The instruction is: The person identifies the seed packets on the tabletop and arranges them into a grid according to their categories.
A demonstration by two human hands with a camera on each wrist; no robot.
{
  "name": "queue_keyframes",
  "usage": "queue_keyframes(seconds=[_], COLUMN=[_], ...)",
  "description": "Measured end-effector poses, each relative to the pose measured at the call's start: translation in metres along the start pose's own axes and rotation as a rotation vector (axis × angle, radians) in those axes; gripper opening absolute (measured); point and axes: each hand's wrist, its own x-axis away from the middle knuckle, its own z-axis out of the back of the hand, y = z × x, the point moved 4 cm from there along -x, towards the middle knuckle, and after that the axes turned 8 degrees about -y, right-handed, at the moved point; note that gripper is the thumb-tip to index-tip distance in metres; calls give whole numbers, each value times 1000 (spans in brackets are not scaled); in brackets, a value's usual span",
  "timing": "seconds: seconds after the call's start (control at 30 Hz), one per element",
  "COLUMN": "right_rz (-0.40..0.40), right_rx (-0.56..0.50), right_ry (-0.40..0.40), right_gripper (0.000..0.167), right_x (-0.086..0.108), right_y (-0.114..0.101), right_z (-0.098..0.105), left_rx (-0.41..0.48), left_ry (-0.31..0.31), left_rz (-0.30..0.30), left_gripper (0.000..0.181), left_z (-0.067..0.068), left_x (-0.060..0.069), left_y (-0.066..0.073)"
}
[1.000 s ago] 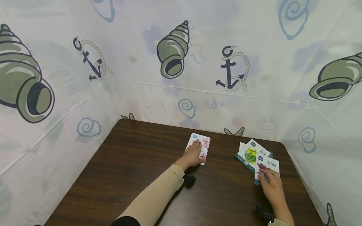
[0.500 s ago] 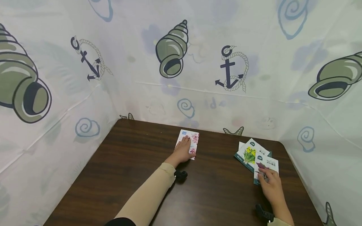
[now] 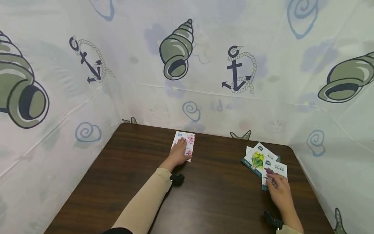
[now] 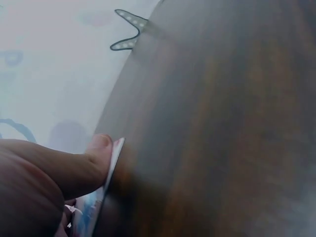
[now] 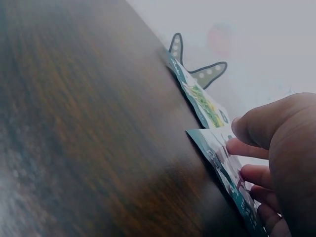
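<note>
A white seed packet with pink blossoms (image 3: 190,139) lies flat near the table's back edge. My left hand (image 3: 178,152) rests on it with fingers laid out over its face; in the left wrist view the thumb (image 4: 98,155) lies by the packet's edge. At the right, my right hand (image 3: 279,191) touches a seed packet with a purple leafy plant (image 3: 275,165), its fingers loosely bent. That packet overlaps one with yellow flowers and green leaves (image 3: 257,160). In the right wrist view the fingertips (image 5: 234,147) sit on the purple-plant packet's face.
The dark wooden table (image 3: 131,182) runs back to a printed cloth wall (image 3: 204,74) with shells and anchors. A white corner of another packet (image 3: 248,149) shows under the yellow-flower one. A black wrist device (image 3: 177,179) sits at the left cuff.
My left hand has slid the pink-blossom packet leftward and slightly back across the table. The right hand and the packets by it keep their place.
</note>
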Motion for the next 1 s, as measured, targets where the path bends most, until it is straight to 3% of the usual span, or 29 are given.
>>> queue_keyframes(seconds=[0.2,0.4,0.67,0.87,1.0], right_rz=[-22,-10,9,-9,-17], right_rx=[3,17,17,15,22], right_ry=[-7,-3,11,-10,-26], right_gripper=[39,38,35,38,39], right_x=[2,4,2,-2,-3], right_y=[1,2,4,4,1], right_z=[-4,-4,-2,-2,-3], left_rx=[38,88,185,137,44], left_ry=[77,87,107,212,225], left_rz=[-49,-73,-123,-130,-132], left_gripper=[90,83,70,59,56], left_z=[-1,-7,3,13,13], left_x=[8,12,18,20,21], left_y=[-3,-6,-3,0,1])
